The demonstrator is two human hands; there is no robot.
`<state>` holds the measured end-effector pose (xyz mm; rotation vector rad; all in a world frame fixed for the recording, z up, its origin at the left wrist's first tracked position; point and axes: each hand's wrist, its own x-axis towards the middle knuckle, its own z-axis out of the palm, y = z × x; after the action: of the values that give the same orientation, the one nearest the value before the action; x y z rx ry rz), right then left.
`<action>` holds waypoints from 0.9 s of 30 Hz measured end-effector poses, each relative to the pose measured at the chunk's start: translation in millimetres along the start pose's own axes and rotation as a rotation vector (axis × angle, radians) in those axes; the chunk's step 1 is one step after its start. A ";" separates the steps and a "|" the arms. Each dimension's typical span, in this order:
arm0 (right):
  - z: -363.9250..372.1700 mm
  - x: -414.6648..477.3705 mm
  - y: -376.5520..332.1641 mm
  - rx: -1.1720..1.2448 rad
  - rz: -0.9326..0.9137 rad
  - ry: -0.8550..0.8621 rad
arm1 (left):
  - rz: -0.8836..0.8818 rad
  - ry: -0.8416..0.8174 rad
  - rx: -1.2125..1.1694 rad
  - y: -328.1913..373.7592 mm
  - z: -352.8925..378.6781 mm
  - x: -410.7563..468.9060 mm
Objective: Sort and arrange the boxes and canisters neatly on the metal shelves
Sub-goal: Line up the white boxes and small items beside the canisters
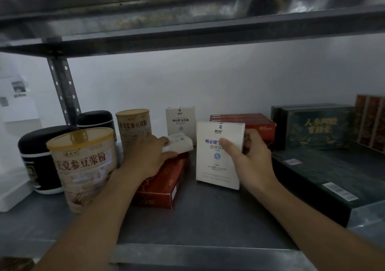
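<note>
Mid-frame, right hand [253, 160] clasped an upright white box [216, 166], left hand [146, 156] a tilted packet [180, 145]; both wanted setting flush beside the rear box [180, 122].

A plain white wall [229, 79] fills the background. At the far left a white paper sheet [17, 95] shows small dark printed pictures, too blurred to read. Below it stands a bulky white block [10, 191], partly cut off.

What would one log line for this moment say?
left hand: grips lying white box over red box | right hand: holds upright white box
</note>
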<state>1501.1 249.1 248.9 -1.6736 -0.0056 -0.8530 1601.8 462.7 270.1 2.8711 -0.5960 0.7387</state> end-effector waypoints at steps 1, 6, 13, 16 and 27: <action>-0.4 0.0 0.1 -0.001 -0.001 0.002 | 0.012 0.046 0.002 0.5 -0.2 -0.3; -1.5 -0.6 0.8 0.016 0.007 0.002 | -0.012 0.186 -0.221 -2.1 -3.9 -5.4; -3.0 0.4 0.8 0.025 0.008 0.022 | -0.166 0.263 -0.673 5.5 -4.4 -9.3; -4.3 1.6 -0.9 0.061 0.001 0.053 | -0.259 0.232 -0.839 6.9 -3.7 -12.3; -11.4 1.5 -10.3 0.077 -0.051 0.091 | -0.449 0.094 -1.251 9.4 -7.6 -1.0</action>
<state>1491.7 241.9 258.8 -1.5674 -0.0178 -0.9553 1593.8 456.0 276.3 1.6808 -0.2186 0.2422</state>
